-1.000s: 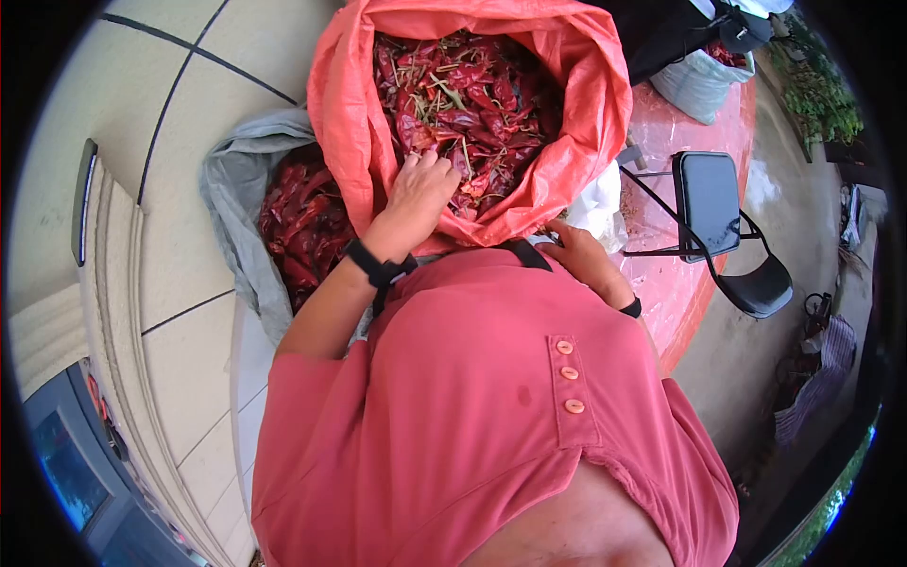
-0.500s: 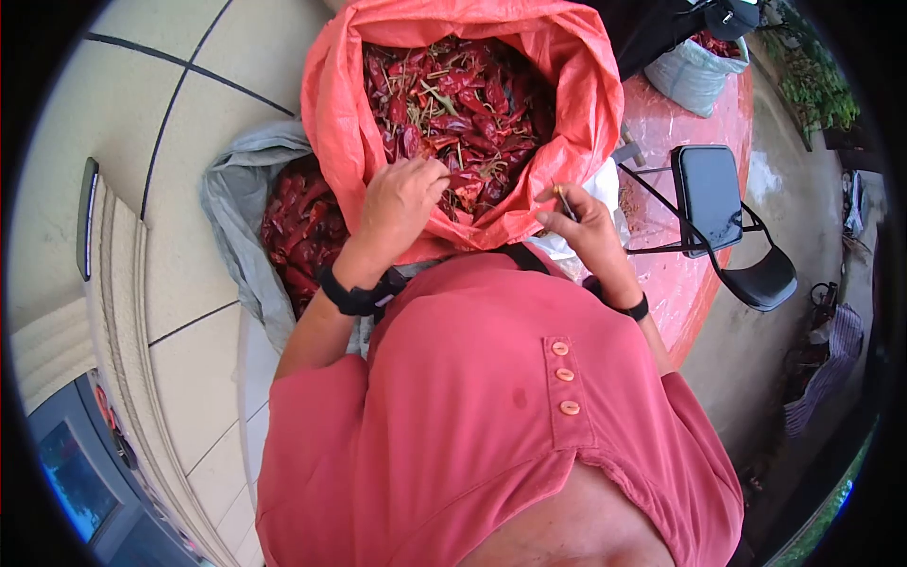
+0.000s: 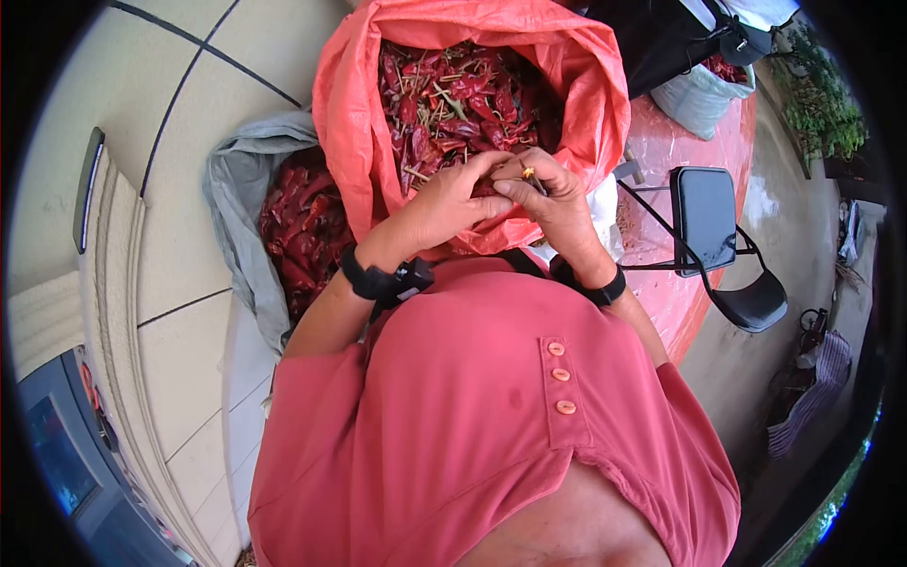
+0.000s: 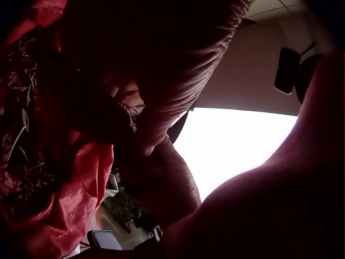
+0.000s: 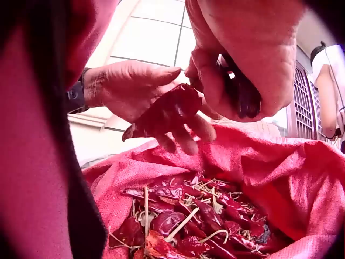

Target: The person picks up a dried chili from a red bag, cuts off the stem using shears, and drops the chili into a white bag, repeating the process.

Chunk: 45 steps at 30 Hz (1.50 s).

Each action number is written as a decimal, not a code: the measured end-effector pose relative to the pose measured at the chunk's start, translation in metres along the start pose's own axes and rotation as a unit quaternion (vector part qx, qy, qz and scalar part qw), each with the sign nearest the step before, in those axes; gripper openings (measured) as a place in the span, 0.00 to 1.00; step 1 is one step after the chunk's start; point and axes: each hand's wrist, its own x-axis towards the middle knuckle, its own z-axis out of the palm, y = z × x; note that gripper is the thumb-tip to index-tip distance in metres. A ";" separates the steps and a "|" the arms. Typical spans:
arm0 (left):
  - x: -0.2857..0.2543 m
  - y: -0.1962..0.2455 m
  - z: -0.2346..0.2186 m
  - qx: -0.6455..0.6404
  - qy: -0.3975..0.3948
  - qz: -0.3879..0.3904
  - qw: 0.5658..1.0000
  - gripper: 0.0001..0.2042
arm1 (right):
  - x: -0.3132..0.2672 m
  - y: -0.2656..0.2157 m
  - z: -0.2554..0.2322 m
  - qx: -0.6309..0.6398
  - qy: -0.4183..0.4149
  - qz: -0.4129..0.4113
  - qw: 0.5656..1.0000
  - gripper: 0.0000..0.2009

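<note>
In the head view the left hand (image 3: 452, 203) is over the near rim of the red sack (image 3: 342, 123), beside the right hand (image 3: 556, 203). The right wrist view shows a dried red chili (image 5: 171, 110) lying in the curled fingers of the left hand (image 5: 126, 89), its thumb stretched out above. The right hand (image 5: 248, 54) grips a small dark tool (image 5: 242, 91), its fingers close to the chili's upper end. A yellow piece (image 3: 528, 174) shows at the right fingers. Chilies with dry stems (image 5: 199, 221) lie in the sack below. The left wrist view is dark.
A grey sack (image 3: 231, 180) of chilies stands left of the red one. On the right are a reddish table (image 3: 661, 142), a pale sack (image 3: 694, 102) of chilies and a black folding chair (image 3: 704, 217). Another person in dark clothing (image 3: 652, 42) is at the far side.
The right hand has risen from beside the sack and moved left to meet the left hand, with the tool in its grip. The left hand has lifted off the chilies and moved right.
</note>
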 end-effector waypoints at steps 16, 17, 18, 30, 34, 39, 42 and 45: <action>0.007 0.006 0.018 -0.265 -0.055 -0.085 0.959 0.11 | -0.003 -0.031 0.009 0.206 0.095 0.110 0.968 0.06; 0.006 0.007 0.020 -0.254 -0.044 -0.073 0.963 0.12 | -0.003 -0.028 0.005 0.202 0.097 0.128 0.966 0.07; 0.006 0.010 0.021 -0.255 -0.039 -0.065 0.964 0.12 | -0.001 -0.025 0.004 0.217 0.093 0.135 0.962 0.07; -0.005 0.010 0.014 -0.123 -0.120 -0.103 0.980 0.15 | 0.008 -0.004 -0.023 0.279 0.214 0.108 0.930 0.09; -0.025 0.006 -0.002 0.157 0.097 0.072 0.980 0.10 | -0.010 -0.010 -0.034 0.076 0.261 0.106 0.957 0.05; -0.079 -0.011 -0.056 0.233 0.233 -0.085 0.941 0.10 | -0.061 0.043 -0.053 -0.100 0.231 0.108 0.962 0.04; -0.104 -0.044 -0.077 0.341 0.237 -0.153 0.897 0.12 | -0.090 0.085 -0.061 -0.117 0.201 0.182 0.955 0.04; -0.111 -0.065 -0.084 0.400 0.244 -0.127 0.874 0.17 | -0.106 0.123 -0.068 -0.071 0.164 0.187 0.966 0.05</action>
